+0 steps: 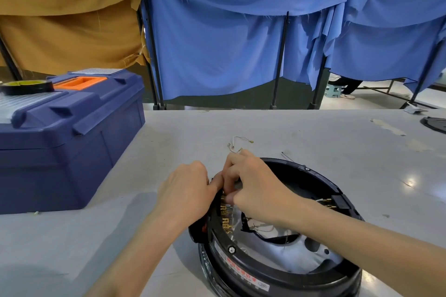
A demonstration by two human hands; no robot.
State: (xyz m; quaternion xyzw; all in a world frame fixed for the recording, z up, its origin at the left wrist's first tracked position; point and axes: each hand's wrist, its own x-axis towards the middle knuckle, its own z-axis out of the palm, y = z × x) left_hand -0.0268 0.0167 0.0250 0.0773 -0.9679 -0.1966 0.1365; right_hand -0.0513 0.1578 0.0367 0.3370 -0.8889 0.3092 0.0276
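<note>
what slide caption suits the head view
Left hand and right hand at the wiring of an open black appliance, blue toolbox nearby

Blue toolbox [72, 142] at nine o'clock, tape roll [26, 87] on its lid; blue cloth [217, 50] hangs at twelve, brown cloth [67, 19] at eleven.

Where the left hand [185, 190] and the right hand [253, 183] meet: fingertips hidden, so we cannot tell what they pinch. Below the hands: appliance [313, 176] cut by the bottom edge; we cannot read its label [241, 270]. Far left of them: toolbox [72, 142] cut off.
</note>
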